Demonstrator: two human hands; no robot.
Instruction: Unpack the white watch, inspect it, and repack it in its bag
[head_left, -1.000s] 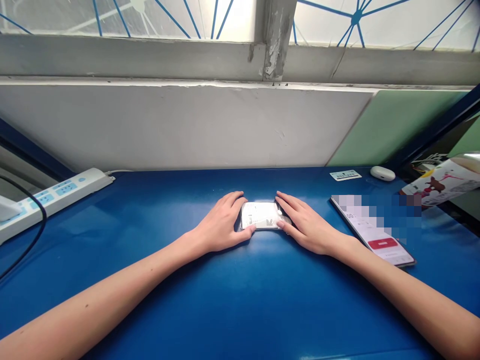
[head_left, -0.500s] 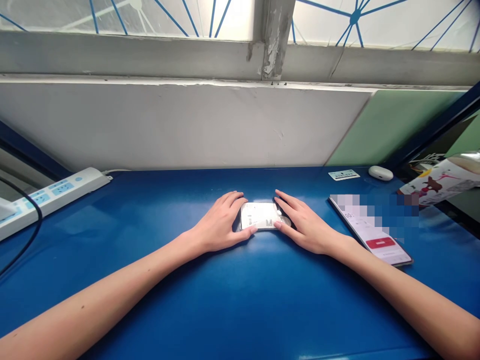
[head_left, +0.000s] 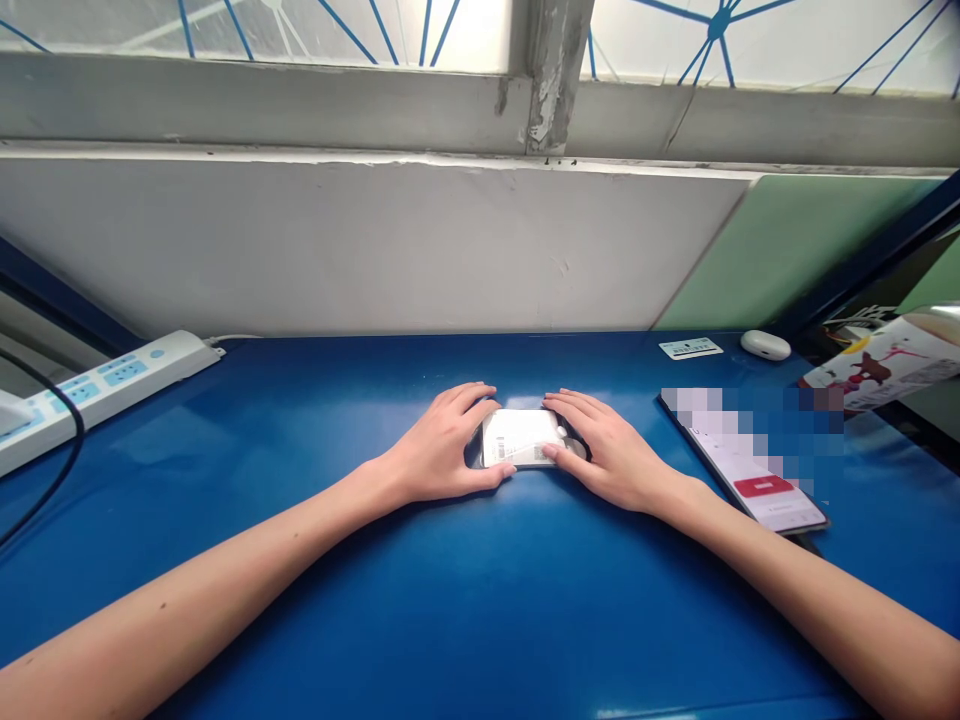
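Note:
A small flat white packet [head_left: 520,435] with a printed barcode, seemingly in clear plastic wrap, lies on the blue tabletop [head_left: 480,590]. At its left end, my left hand [head_left: 448,443] has its thumb on the near edge and its fingers curved round the far side. My right hand [head_left: 609,450] grips the right end in the same way, thumb tip over the front corner. A rounded greyish bit shows beside the packet under the right palm; I cannot make out what it is.
To the left lies a white power strip [head_left: 124,375] with a black cable [head_left: 73,450]. A phone [head_left: 765,487] with a lit screen is near my right forearm. Behind it are a small card [head_left: 691,348], a white earbud case [head_left: 765,345] and a printed package [head_left: 885,360].
The fingers of my right hand have shifted slightly left and closer over the packet. My left hand stays almost in place. The camera view has moved a little.

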